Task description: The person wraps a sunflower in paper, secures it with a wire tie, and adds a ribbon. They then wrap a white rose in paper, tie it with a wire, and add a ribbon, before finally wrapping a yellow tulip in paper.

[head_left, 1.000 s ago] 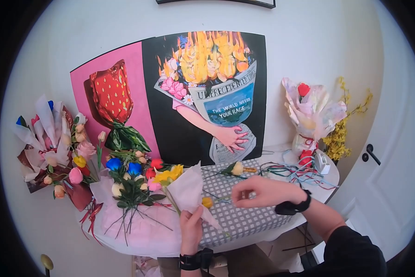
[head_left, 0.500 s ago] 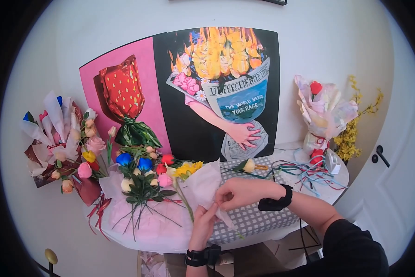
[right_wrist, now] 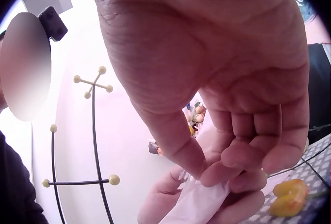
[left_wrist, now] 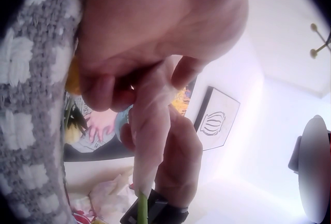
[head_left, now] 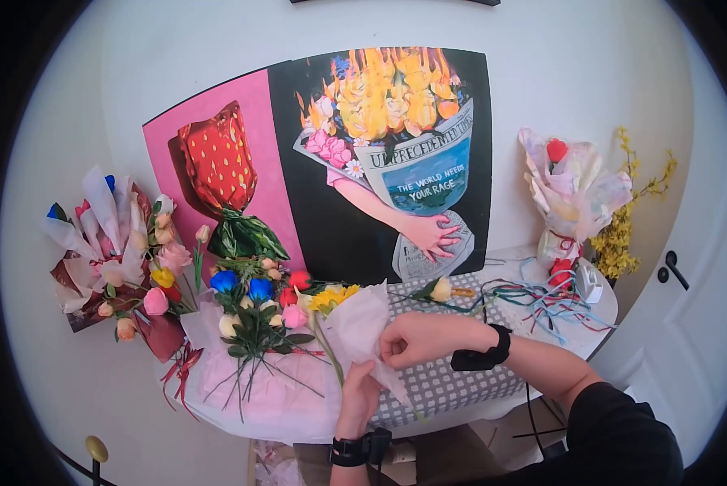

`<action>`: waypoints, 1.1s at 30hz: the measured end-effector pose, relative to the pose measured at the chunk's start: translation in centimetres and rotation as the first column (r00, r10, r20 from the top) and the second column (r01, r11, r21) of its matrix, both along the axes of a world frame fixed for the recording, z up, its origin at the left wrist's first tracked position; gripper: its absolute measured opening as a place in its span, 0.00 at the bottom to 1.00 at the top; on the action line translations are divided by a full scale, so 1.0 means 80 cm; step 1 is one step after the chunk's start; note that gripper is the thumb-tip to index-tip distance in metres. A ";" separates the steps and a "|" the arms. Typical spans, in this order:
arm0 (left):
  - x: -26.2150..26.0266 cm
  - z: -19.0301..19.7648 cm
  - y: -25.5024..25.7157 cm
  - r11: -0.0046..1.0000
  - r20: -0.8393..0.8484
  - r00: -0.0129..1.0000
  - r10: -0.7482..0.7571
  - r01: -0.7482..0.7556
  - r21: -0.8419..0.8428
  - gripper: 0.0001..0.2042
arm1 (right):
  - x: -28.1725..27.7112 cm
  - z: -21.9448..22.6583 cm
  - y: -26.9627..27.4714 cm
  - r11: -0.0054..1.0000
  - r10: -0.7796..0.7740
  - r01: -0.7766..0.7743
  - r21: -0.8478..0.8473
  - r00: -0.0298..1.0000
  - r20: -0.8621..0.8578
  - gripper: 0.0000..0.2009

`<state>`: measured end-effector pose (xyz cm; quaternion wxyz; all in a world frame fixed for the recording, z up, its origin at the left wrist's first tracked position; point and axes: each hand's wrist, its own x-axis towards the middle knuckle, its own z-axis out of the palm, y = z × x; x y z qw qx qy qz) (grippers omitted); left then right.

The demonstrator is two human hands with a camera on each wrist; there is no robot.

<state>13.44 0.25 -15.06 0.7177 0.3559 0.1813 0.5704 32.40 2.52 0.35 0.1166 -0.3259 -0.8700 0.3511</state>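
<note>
Near table's front edge, white paper, gripped by left hand, pinched by right hand, is gathered round stem, no tie visible.

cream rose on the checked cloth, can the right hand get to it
Probably yes: the cream rose lies just beyond the right hand with its bloom uncovered, though that hand pinches the pale wrapping paper and would likely need to let go.

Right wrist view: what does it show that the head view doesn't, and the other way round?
Only the right wrist view: the orange-yellow tulip on the grey-and-white checked cloth.
Only the head view: the white door and its black handle.
Both: that cloth, and the left hand and right hand pinching pale wrapping paper.
</note>
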 end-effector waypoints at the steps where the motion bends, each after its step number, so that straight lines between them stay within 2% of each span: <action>1: 0.001 0.004 -0.003 1.000 0.040 0.999 0.003 -0.003 -0.010 0.19 | 0.000 -0.003 0.001 1.000 0.001 -0.001 0.004 1.000 -0.008 0.09; 2: 0.003 0.006 -0.004 1.000 0.080 0.997 0.007 -0.005 -0.021 0.19 | 0.000 -0.004 0.001 1.000 0.002 -0.002 0.008 1.000 -0.015 0.09; 6: 0.005 0.005 -0.005 0.999 0.057 0.998 0.038 -0.039 0.016 0.19 | 0.000 -0.001 -0.003 1.000 -0.008 0.008 0.003 1.000 -0.014 0.10; 9: 0.002 0.002 -0.002 0.998 0.002 0.998 0.056 -0.056 0.039 0.17 | 0.005 -0.001 -0.004 0.998 -0.001 0.000 0.057 1.000 0.022 0.10; 12: 0.001 0.003 -0.003 0.997 -0.037 0.997 0.066 -0.065 0.028 0.15 | 0.010 0.002 -0.008 1.000 0.006 -0.005 0.031 0.999 -0.032 0.11; 15: -0.001 0.001 -0.003 1.000 -0.076 0.997 -0.004 0.004 -0.005 0.12 | 0.012 0.007 -0.013 0.998 0.043 -0.042 0.047 0.999 -0.030 0.10; 17: 0.003 0.007 -0.008 0.998 -0.046 0.997 0.069 -0.069 -0.008 0.09 | 0.013 0.004 -0.013 0.985 0.158 -0.148 0.089 0.980 -0.118 0.09; 23: 0.001 0.000 -0.007 0.997 -0.022 0.999 0.042 -0.040 0.068 0.10 | 0.013 0.011 -0.023 0.987 0.158 -0.156 0.030 0.978 -0.135 0.08; 30: 0.000 -0.003 -0.004 0.997 -0.017 1.000 0.020 -0.019 0.068 0.15 | 0.017 0.005 -0.026 0.993 0.119 -0.121 0.004 0.978 -0.169 0.09; 31: 0.003 0.007 -0.009 0.998 -0.018 0.999 0.050 -0.050 0.023 0.09 | 0.017 0.003 -0.027 0.994 0.107 -0.108 0.008 0.974 -0.201 0.08; 33: 0.005 0.014 -0.011 0.996 -0.020 0.996 0.082 -0.082 -0.023 0.05 | 0.018 0.002 -0.027 0.995 0.096 -0.097 0.011 0.968 -0.232 0.08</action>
